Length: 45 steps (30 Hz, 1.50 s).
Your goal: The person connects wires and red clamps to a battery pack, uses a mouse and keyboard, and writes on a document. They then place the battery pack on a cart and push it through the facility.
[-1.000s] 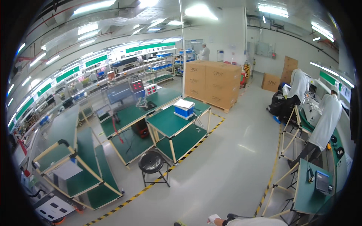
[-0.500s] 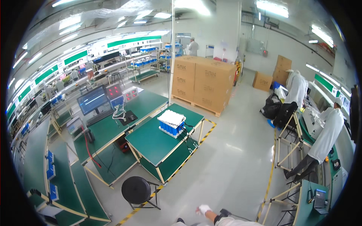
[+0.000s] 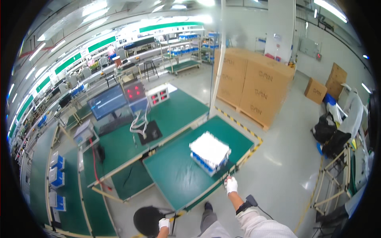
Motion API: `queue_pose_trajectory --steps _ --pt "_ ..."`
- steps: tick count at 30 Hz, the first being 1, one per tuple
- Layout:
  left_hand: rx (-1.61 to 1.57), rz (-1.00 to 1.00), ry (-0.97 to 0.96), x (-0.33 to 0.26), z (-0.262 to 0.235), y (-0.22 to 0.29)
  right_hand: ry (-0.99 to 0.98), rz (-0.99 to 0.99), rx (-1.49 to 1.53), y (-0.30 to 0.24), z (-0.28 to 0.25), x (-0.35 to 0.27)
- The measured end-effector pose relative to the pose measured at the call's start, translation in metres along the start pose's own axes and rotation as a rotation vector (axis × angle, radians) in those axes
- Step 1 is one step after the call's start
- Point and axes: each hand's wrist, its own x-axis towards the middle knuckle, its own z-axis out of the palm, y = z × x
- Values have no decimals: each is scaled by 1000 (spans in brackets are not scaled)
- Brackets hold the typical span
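My right hand [image 3: 231,185], in a white glove with bare fingertips, reaches to the near right edge of a green-topped table [image 3: 174,174]. Its fingers look curled beside the dark cables there; what they hold, if anything, is too small to make out. Just beyond stands a blue battery pack [image 3: 203,163] with a white sheet-like cover [image 3: 210,148] on top. Low in the view, my left hand [image 3: 164,224], also white-gloved, is beside the round black stool [image 3: 149,221]. Its fingers are too small and blurred to read.
A workbench on the left carries a monitor [image 3: 109,102], a keyboard [image 3: 115,125], white cables [image 3: 139,126] and a box with red displays [image 3: 158,95]. Large cartons [image 3: 254,83] stand on a pallet behind the table. Black bags [image 3: 327,135] lie at right.
I have moved closer to the table, and the view has turned left. My right hand has come forward to the table edge near the battery pack; my left hand has entered view.
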Motion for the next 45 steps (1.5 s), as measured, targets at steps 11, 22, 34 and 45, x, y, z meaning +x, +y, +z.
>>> queue_pose_trajectory --steps 11,22,34,45 --pt "378 938 252 82 158 406 51 128 -811 -69 83 91" --pt "622 493 -289 155 237 498 -48 78 -759 -90 109 141" --pt "-77 -212 70 13 82 220 -872 -202 -902 -56 167 36" --pt "-838 -713 808 -349 -12 -27 -2147 -398 -1143 78 155 -313"
